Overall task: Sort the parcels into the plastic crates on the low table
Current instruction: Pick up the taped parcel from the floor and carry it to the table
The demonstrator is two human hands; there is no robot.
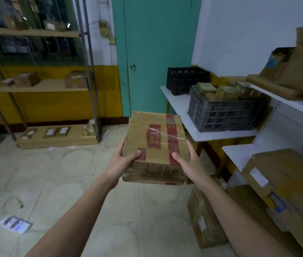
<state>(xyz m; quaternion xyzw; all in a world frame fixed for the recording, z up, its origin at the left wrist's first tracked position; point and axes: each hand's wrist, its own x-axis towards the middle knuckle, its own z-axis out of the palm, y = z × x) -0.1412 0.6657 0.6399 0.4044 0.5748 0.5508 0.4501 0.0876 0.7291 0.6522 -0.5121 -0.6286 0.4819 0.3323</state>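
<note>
I hold a brown cardboard parcel [156, 143] with red printing and clear tape out in front of me, above the tiled floor. My left hand [123, 157] grips its left near corner, thumb on top. My right hand [187, 161] grips its right near corner, thumb on top as well. On the low white table [180, 110] to the right stands a grey plastic crate [225, 115] filled with several parcels. Behind it sits a black plastic crate [186, 80]; its contents are hidden.
A white shelf unit [284, 115] on the right carries cardboard boxes [284, 175]. More boxes [206, 216] stand on the floor below my right arm. A metal rack [35, 86] with small parcels lines the left wall. A teal door [156, 52] is ahead. A label sheet [16, 224] lies on the floor.
</note>
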